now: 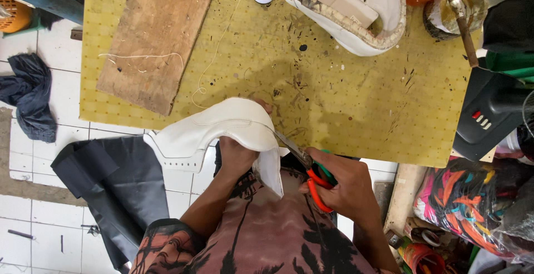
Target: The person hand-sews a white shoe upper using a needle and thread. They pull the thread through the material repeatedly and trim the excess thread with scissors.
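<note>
The left hand (236, 154) grips a white upper (222, 129), a shaped piece of shoe material. The fingers are closed around its middle from below, and the piece bends over the hand. It is held at the near edge of the bench (345, 101), partly above the yellow mat and partly above the floor. One end has a row of small holes and points to the left, beyond the bench edge.

The right hand (347, 188) is clenched on scissors (308, 168) with orange and green handles. The fingers go through the handles. The metal blades point up and left, and their tip touches the right edge of the upper, where a white flap hangs down. I cannot tell if the blades are open or closed.

On the far left part of the bench lies a wood board (158, 35) with a thin white thread across it. At the far edge, in the middle, lies a white shoe (361, 12) with its rough sole edge up. At the far right corner stands a glue tin (453, 7) with a brush handle in it. A black tool (489, 112) rests at the right edge. A dark sheet (108, 185) lies on the tiled floor, left of the person.
</note>
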